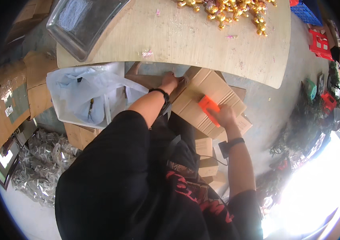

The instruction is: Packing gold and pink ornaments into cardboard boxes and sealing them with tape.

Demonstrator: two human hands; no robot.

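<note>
A brown cardboard box (208, 94) lies under the near edge of the wooden table (202, 44). My left hand (170, 81) presses on the box's flap at its far left corner, fingers closed on the cardboard edge. My right hand (224, 116) grips an orange tape dispenser (208, 106) and holds it flat against the top of the box. Both wrists wear black bands.
A metal tray (80, 22) sits on the table's left end, with a heap of gold ornaments (234, 10) at the far edge. A white bin with plastic bags (84, 94) stands left of me, silver foil pieces (38, 164) beyond. Flattened cartons (14, 92) lie left, red crates (320, 42) right.
</note>
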